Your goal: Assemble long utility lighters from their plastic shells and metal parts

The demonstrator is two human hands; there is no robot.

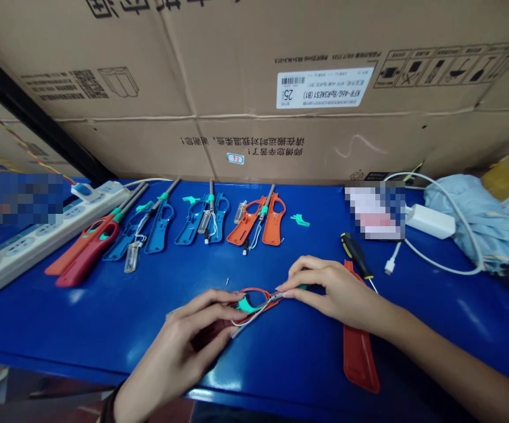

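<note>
My left hand [196,323] is closed around a red lighter shell half [273,304], its looped end pointing right. A green trigger [246,305] sits in the loop beside my left fingertips. My right hand [329,288] pinches a small metal tube [276,296] at the shell's narrow end. A thin white wire [252,319] runs from there back toward my left thumb. Some green shows just behind my right fingers. Under my right forearm lies another red shell half [360,358], with a black-and-yellow screwdriver [356,257] across its top. A small screw [227,281] lies beyond my left hand.
Opened blue lighters [159,226] and an opened orange lighter [274,220] line the back, beside two closed lighters [89,258]. A loose green trigger [300,220] is nearby. A power strip [29,241] stands left; a white charger [430,221] and cable lie right. A large carton [236,88] stands behind.
</note>
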